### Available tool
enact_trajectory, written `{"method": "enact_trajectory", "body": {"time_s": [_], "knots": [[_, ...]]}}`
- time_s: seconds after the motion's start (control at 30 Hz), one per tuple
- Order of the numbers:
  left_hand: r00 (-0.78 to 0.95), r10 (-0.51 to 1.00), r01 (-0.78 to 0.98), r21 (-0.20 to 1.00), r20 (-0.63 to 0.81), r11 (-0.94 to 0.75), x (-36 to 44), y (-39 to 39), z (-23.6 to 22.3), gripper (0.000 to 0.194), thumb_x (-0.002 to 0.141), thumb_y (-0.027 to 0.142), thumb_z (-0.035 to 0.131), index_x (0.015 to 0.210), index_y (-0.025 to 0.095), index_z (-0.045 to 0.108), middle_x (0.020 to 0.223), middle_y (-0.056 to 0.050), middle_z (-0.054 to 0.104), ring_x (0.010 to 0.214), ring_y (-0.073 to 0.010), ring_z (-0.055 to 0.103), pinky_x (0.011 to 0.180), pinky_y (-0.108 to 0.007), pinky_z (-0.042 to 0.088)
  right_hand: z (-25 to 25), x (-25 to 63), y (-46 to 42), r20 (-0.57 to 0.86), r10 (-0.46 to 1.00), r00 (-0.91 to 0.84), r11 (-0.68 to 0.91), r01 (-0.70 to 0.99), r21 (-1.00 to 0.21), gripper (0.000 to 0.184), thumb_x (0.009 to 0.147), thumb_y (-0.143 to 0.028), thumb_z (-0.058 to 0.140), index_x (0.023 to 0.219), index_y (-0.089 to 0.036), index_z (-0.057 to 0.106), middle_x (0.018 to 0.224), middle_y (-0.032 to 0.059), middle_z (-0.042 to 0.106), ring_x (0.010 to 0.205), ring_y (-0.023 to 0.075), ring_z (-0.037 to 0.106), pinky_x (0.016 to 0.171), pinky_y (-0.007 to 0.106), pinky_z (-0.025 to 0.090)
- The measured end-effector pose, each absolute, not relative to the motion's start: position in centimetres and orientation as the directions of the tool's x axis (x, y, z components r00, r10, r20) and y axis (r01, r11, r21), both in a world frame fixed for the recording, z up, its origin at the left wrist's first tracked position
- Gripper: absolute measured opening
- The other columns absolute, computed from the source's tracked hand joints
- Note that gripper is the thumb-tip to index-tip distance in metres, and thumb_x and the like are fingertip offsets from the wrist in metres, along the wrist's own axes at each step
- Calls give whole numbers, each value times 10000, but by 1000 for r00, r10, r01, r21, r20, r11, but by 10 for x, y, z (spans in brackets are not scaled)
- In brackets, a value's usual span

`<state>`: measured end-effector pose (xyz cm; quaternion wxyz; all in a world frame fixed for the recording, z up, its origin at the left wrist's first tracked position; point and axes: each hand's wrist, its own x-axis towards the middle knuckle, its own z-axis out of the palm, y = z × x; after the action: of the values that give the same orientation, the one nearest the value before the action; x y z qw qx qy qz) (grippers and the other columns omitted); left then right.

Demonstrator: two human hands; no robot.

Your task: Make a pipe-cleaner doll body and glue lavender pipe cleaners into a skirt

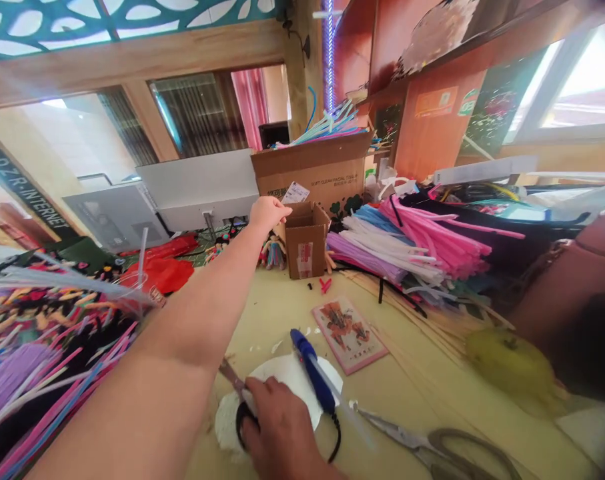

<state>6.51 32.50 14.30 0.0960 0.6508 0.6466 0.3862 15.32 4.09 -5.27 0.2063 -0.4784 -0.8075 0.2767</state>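
My left hand reaches far forward, its fingers pinched together at the left rim of a small open cardboard box. Whatever sits between those fingertips is too small to make out. Low in the view, my right hand is closed round a pair of scissors with black handles, blades pointing up and left. Under it lies a white rounded pad. A blue corded tool, like a glue gun, rests on the pad beside my right hand, with a translucent stick next to it.
Large scissors lie at right, near a yellow-green fruit. A printed card is on the table. Pipe cleaners are heaped right, more left. A big carton stands behind the small box.
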Motion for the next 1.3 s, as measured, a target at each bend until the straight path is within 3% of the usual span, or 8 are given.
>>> {"method": "enact_trajectory", "body": {"time_s": [0.13, 0.23, 0.4, 0.6, 0.8, 1.0, 1.13, 1.3], "knots": [[-101, 898, 675, 693, 428, -254, 36, 278, 134, 125, 774, 186, 590, 839, 127, 679, 686, -25, 695, 501, -69, 538, 560, -187, 432, -44, 159, 42, 100, 869, -484, 434, 651, -622, 484, 855, -218, 556, 1337, -189, 524, 1163, 115, 673, 1064, 244, 628, 895, 317, 462], [-94, 943, 582, 786, 319, -208, 5, 224, 116, 219, 768, 105, 517, 909, 117, 684, 737, -38, 713, 502, -68, 554, 541, -184, 430, -38, 162, 45, 95, 879, -468, 434, 698, -570, 459, 884, -221, 542, 1339, -180, 499, 1131, 88, 699, 997, 218, 662, 813, 285, 461], [-191, 965, 483, 873, 180, -67, -56, 119, 64, 240, 784, 247, 572, 940, 112, 695, 758, -65, 729, 557, -92, 613, 559, -194, 442, -24, 170, 45, 118, 877, -466, 453, 720, -526, 257, 906, -218, 525, 1149, -199, 605, 1042, 65, 732, 929, 233, 679, 726, 298, 421], [-442, 889, 398, 915, 123, 72, -93, 47, -5, 330, 748, 362, 598, 918, 91, 678, 744, -85, 719, 541, -111, 602, 530, -216, 445, -18, 172, 41, 145, 862, -485, 495, 750, -439, 253, 909, -206, 526, 1145, -225, 616, 1094, 55, 716, 979, 233, 656, 743, 299, 395], [-463, 878, 505, 851, 125, 145, -110, 43, -31, 276, 783, 400, 564, 805, 142, 658, 693, -39, 690, 580, -128, 597, 594, -240, 462, -23, 169, 44, 117, 883, -454, 462, 800, -382, 255, 910, -215, 517, 1157, -228, 577, 1107, 55, 703, 957, 251, 651, 691, 312, 376], [-337, 941, 688, 689, 28, 226, -110, 37, -32, 482, 777, 599, 557, 574, 165, 606, 541, -34, 610, 534, -156, 520, 535, -268, 316, -22, 168, 44, 62, 886, -460, 451, 823, -345, 191, 933, -230, 501, 1102, -194, 583, 1065, 79, 690, 941, 252, 643, 703, 315, 383], [-315, 946, 820, 482, -70, 309, -97, 36, -31, 452, 780, 608, 537, 659, 185, 640, 611, -29, 629, 590, -177, 539, 547, -271, 272, -20, 170, 39, 54, 877, -478, 470, 827, -309, 195, 934, -236, 516, 1102, -205, 609, 1063, 70, 682, 936, 227, 642, 729, 302, 400], [-282, 956, 812, 510, -82, 283, -97, 41, -39, 336, 786, 508, 528, 700, 194, 610, 663, -15, 636, 645, -182, 566, 569, -265, 307, -19, 169, 31, 62, 869, -491, 486, 821, -301, 219, 921, -237, 541, 1126, -221, 616, 1016, 51, 689, 925, 215, 646, 726, 290, 413]]}}
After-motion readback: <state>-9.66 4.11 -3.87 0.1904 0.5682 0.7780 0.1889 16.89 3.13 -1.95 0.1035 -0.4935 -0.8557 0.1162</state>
